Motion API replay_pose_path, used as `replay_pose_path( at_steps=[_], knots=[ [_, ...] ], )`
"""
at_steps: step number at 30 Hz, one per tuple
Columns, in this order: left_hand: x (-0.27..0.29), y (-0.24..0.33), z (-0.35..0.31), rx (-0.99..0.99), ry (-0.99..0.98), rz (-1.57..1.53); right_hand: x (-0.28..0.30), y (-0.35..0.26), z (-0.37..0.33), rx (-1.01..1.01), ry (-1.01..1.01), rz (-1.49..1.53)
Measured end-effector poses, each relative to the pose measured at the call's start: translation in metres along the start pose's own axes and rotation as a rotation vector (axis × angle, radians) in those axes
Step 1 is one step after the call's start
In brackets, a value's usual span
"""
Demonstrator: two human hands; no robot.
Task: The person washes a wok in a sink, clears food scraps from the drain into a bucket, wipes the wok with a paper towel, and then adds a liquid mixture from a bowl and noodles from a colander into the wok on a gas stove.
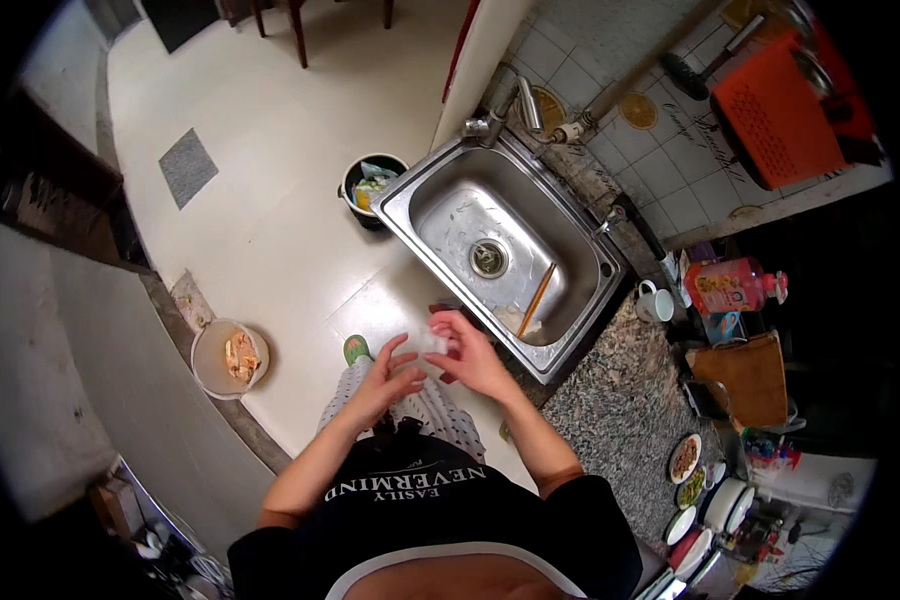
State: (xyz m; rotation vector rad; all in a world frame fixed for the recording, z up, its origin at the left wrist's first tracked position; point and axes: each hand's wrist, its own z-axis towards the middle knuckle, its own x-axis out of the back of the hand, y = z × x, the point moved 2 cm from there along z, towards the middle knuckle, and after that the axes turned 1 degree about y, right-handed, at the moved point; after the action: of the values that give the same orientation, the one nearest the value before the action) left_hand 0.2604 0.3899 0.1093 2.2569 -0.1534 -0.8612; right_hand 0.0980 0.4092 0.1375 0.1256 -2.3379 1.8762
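Hands: left hand (388, 372) and right hand (470, 352) meet just off the near corner of the sink (440, 215), fingers curled together about a small pale clear thing (428, 342), perhaps a plastic wrap or bag; both grips are narrow and pinch it between them.
Step in hand: by the look of it, the pale thing is being opened or worked apart with the fingertips, held in the air over the floor (270, 180) rather than over the sink.
Next move: I judge it calls for a small pull of the two grips away from each other, or a short carry toward the sink.
Sink: steel, open, a wooden stick (537, 298) leaning in its near-right part, the tap (505, 110) at its far end.
Table: speckled stone table (610, 400) right of the sink, with a white mug (654, 301) near the sink's right edge.
Open room: wide bare floor left of the sink; a dark bin (372, 186) stands at the sink's far-left corner, a pale bowl (230, 357) well left of it.
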Motion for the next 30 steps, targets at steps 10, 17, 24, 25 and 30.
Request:
replay_pose_path(
  at_steps=[10, 17, 24, 25, 30],
  knots=[
    [0.020, 0.075, 0.119, 0.076, -0.083, 0.048, 0.094, 0.111, 0.104, -0.214, 0.435, 0.037],
    [0.027, 0.115, 0.165, 0.193, -0.056, 0.035, 0.108, 0.294, 0.168, -0.613, 0.282, -0.912],
    [0.025, 0.143, 0.197, 0.265, -0.032, -0.187, 0.112, 0.321, 0.200, -0.855, 0.082, -0.940],
    [0.025, 0.145, 0.199, 0.264, -0.024, -0.210, 0.116, 0.324, 0.201, -0.868, 0.063, -0.921],
    [0.032, 0.147, 0.208, 0.265, -0.008, -0.255, 0.127, 0.319, 0.202, -0.763, 0.060, -0.902]
  ],
)
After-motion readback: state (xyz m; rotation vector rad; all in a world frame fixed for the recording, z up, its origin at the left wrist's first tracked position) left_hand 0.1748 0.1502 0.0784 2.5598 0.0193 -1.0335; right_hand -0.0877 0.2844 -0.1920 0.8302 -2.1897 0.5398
